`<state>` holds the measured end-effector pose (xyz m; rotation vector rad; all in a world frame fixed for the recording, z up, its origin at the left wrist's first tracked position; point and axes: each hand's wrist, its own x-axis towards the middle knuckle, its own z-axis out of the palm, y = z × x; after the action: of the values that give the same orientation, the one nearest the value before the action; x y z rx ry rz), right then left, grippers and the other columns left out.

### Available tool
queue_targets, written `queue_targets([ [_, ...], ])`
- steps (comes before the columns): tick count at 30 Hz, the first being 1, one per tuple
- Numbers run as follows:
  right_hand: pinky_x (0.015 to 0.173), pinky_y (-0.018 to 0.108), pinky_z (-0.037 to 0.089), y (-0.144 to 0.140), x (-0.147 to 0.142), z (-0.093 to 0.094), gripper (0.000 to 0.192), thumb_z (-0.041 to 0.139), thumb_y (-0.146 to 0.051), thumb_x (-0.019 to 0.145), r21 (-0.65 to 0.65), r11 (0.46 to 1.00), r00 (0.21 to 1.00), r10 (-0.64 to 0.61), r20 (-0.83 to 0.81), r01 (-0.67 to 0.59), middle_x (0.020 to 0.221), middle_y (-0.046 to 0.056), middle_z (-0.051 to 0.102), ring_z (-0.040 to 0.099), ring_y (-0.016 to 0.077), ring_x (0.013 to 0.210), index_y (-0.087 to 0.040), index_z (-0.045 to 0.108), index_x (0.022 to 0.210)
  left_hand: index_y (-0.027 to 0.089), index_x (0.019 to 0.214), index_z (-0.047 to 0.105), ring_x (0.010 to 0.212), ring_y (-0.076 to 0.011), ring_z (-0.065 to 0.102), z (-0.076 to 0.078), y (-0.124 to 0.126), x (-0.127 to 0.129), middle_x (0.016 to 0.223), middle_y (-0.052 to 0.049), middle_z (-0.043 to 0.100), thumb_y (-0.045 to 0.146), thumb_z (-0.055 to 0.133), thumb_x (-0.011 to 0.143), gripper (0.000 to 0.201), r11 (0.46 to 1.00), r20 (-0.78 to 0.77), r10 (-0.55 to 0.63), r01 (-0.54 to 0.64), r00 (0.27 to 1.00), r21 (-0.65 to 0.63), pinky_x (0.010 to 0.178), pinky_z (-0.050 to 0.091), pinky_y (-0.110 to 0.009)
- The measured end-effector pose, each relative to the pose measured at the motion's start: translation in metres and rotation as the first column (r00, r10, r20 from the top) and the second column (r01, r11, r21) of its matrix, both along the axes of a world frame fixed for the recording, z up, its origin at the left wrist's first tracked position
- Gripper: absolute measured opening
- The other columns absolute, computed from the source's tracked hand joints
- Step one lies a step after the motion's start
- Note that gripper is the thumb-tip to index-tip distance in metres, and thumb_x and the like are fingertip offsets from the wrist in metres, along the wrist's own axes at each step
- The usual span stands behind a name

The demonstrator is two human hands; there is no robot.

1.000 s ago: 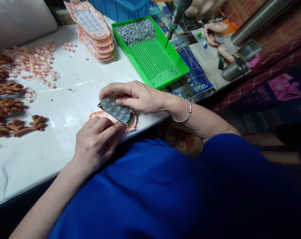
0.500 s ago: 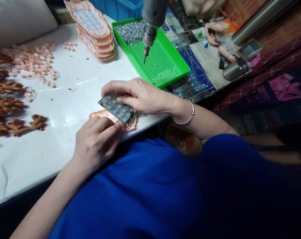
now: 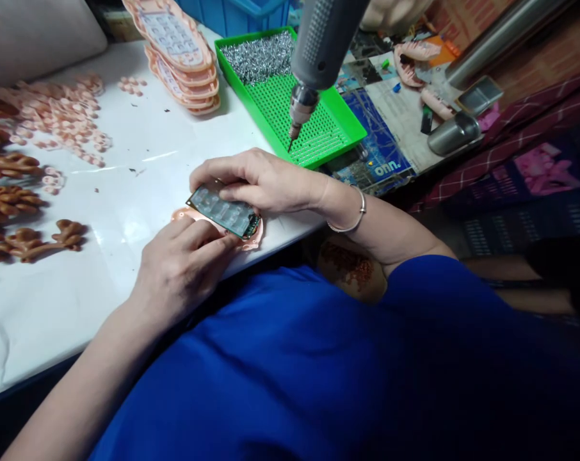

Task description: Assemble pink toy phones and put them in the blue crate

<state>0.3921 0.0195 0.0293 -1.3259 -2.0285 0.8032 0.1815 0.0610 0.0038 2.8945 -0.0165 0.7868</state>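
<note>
My right hand (image 3: 258, 182) pinches a green circuit board (image 3: 225, 210) with a translucent keypad sheet on top. The board is tilted over a pink plastic shell (image 3: 256, 240) lying on the white table at its front edge. Bent fingers of my left hand (image 3: 184, 266) press at the shell's near side, thumb and fingertips close to the board's lower corner. What those fingertips grip is partly hidden; the shell lies under them. Above and to the right hangs an electric screwdriver (image 3: 314, 64), its bit pointing down, touched by neither hand.
A green tray (image 3: 314, 128) holds many silver screws (image 3: 265, 57). Stacked pink shells (image 3: 184, 64) stand beside it, a blue bin (image 3: 232, 14) behind. Brown plastic parts (image 3: 11, 208) and small pink parts (image 3: 59, 115) lie at left. A metal cup (image 3: 453, 133) stands at right.
The board has come down slightly towards the shell, lying flatter in my right hand. The hanging screwdriver has swung lower and to the right in view.
</note>
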Motion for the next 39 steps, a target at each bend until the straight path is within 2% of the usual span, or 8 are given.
queue_targets([
  [5,0.102,0.026,0.046,-0.005,-0.006,0.005,0.039,0.045,-0.012,0.088,-0.056,0.997,0.996,-0.056,0.067,0.06,0.119,0.003,0.07,0.062,0.0111,0.107,-0.011,0.063,0.123,0.016,0.088,0.068,0.069,-0.0203,0.054,0.0,0.0,-0.002,0.078,-0.007,0.068,0.011,0.058,0.091,0.012,1.0,-0.015,-0.01,0.01,1.0,-0.015,0.062,0.044,-0.034],
  [10,0.094,0.027,0.044,-0.001,-0.015,0.015,0.036,0.05,-0.013,0.09,-0.084,0.991,0.961,-0.075,0.265,0.1,0.114,0.002,0.069,0.061,0.0135,0.1,-0.013,0.058,0.125,0.016,0.093,0.066,0.068,-0.0217,0.052,0.0,-0.001,-0.005,0.079,-0.008,0.067,0.014,0.061,0.091,0.006,1.0,-0.009,-0.026,0.026,1.0,-0.001,0.059,0.043,-0.035],
  [16,0.084,0.026,0.042,0.006,-0.018,0.018,0.026,0.057,-0.018,0.092,-0.109,0.992,0.924,-0.012,0.382,0.058,0.099,0.002,0.067,0.058,0.0133,0.09,-0.011,0.061,0.117,0.019,0.116,0.058,0.08,-0.0199,0.062,0.0,-0.004,-0.017,0.091,-0.008,0.07,0.003,0.062,0.087,0.033,0.993,0.053,-0.038,0.043,0.998,-0.106,0.071,0.052,-0.032],
  [21,0.091,0.031,0.043,0.009,-0.019,0.016,0.025,0.051,-0.02,0.097,-0.054,0.998,0.903,0.056,0.426,-0.036,0.1,0.002,0.067,0.06,0.0157,0.098,-0.015,0.06,0.119,0.026,0.142,0.049,0.092,-0.029,0.064,-0.005,-0.003,-0.033,0.105,-0.015,0.065,0.02,0.077,0.079,0.069,0.966,0.121,0.26,-0.257,0.958,-0.037,0.076,0.054,-0.041],
  [24,0.094,0.032,0.044,0.013,-0.021,0.016,0.021,0.053,-0.024,0.097,-0.011,0.997,0.887,0.077,0.456,-0.08,0.102,0.003,0.066,0.059,0.0171,0.102,-0.018,0.061,0.115,0.021,0.154,0.032,0.107,-0.0369,0.062,-0.01,0.001,-0.038,0.122,-0.024,0.059,0.035,0.074,0.083,0.084,0.926,0.039,0.346,-0.335,0.937,-0.173,0.084,0.055,-0.049],
  [31,0.092,0.032,0.044,0.019,-0.029,0.021,0.024,0.057,-0.02,0.094,-0.144,0.983,0.825,0.176,0.538,-0.116,0.101,0.005,0.065,0.059,0.0181,0.102,-0.017,0.063,0.118,0.012,0.155,0.025,0.087,-0.0277,0.067,-0.017,-0.001,-0.032,0.104,-0.021,0.067,0.041,0.068,0.088,0.085,0.926,0.065,0.353,-0.339,0.933,-0.166,0.075,0.056,-0.037],
  [35,0.085,0.028,0.043,0.015,-0.031,0.023,0.046,0.059,-0.011,0.092,-0.182,0.981,0.877,0.151,0.456,-0.074,0.098,0.004,0.066,0.059,0.0145,0.092,-0.013,0.05,0.138,0.01,0.156,0.019,0.084,-0.0268,0.065,-0.019,-0.006,-0.029,0.1,-0.019,0.067,0.046,0.066,0.088,0.09,0.917,0.067,0.38,-0.366,0.923,-0.161,0.073,0.056,-0.037],
  [39,0.078,0.027,0.04,0.004,-0.029,0.018,0.019,0.058,-0.015,0.094,-0.089,0.993,0.873,0.115,0.474,-0.082,0.093,0.006,0.064,0.058,0.0139,0.087,-0.009,0.069,0.108,0.015,0.157,0.019,0.08,-0.024,0.06,-0.018,-0.001,-0.032,0.093,-0.012,0.063,0.049,0.062,0.09,0.087,0.932,0.033,0.344,-0.337,0.938,-0.131,0.072,0.055,-0.036],
])
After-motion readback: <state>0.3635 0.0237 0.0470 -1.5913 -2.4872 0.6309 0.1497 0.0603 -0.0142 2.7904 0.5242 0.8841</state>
